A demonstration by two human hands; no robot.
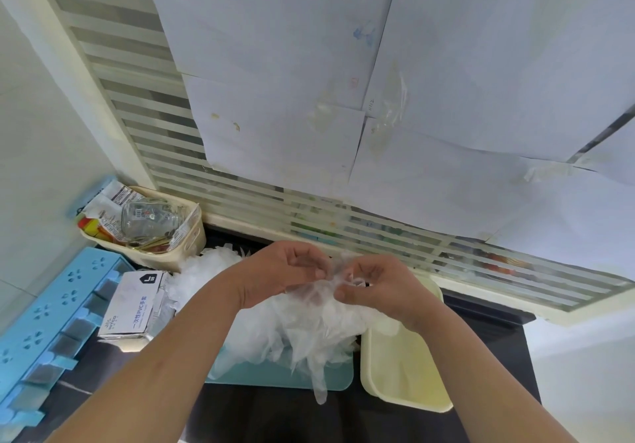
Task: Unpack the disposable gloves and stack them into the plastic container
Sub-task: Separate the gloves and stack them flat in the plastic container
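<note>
A heap of clear disposable gloves (309, 332) lies over a teal plastic container (281, 375) in the middle of the dark counter, one glove finger hanging over its front edge. My left hand (285, 272) and my right hand (374, 286) are just above the heap, close together. Both pinch the same thin glove (335, 279) between thumb and fingertips. More loose gloves (202, 270) are piled behind my left forearm. The opened white glove box (132, 305) lies to the left.
A pale yellow lid or tray (405, 374) lies right of the teal container. A cream basket (185, 246) with packets and a jar stands at the back left. A blue slotted rack (51, 325) runs along the left. A frosted striped glass partition covered with paper rises behind.
</note>
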